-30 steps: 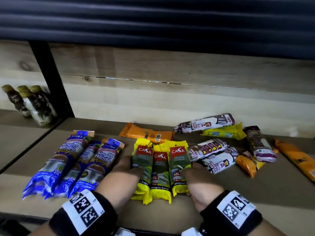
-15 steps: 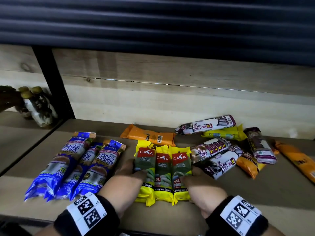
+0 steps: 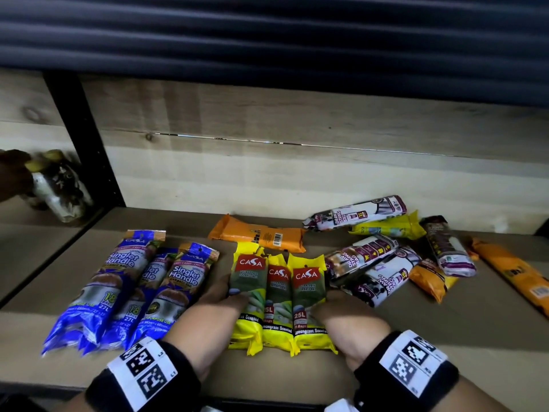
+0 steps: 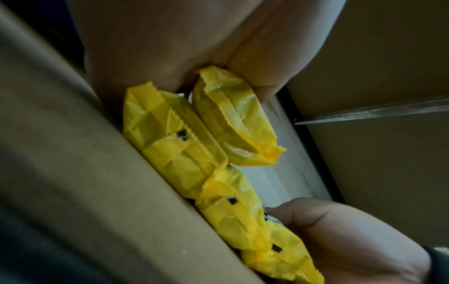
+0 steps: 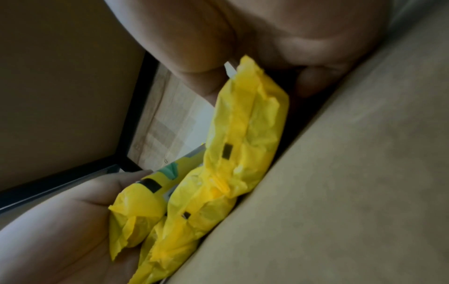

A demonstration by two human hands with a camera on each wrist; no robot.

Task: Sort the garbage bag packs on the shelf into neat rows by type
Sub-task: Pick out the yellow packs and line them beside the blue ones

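Three yellow CASA packs [image 3: 279, 298] lie side by side at the middle of the wooden shelf [image 3: 445, 337]. My left hand [image 3: 228, 295] grips the left pack with its thumb on top. My right hand [image 3: 323, 310] grips the right pack the same way. The wrist views show the packs' yellow ends [image 4: 184, 146] [image 5: 245, 134] squeezed between both hands. Three blue Singlet Handle packs [image 3: 124, 289] form a row to the left. An orange pack [image 3: 258, 233] lies crosswise behind. White-and-purple draw string packs [image 3: 359, 257], a yellow pack [image 3: 389, 227] and orange packs [image 3: 514, 272] are jumbled at the right.
A black upright post [image 3: 86, 144] divides off the left compartment, where bottles [image 3: 56, 185] stand with a dark blurred shape beside them. A pale wooden back wall [image 3: 297, 179] closes the shelf. The shelf's front edge [image 3: 267, 394] runs just below my wrists.
Both hands have closed in on the three yellow packs and pressed them tighter together. A dark shape has come in beside the bottles at the left.
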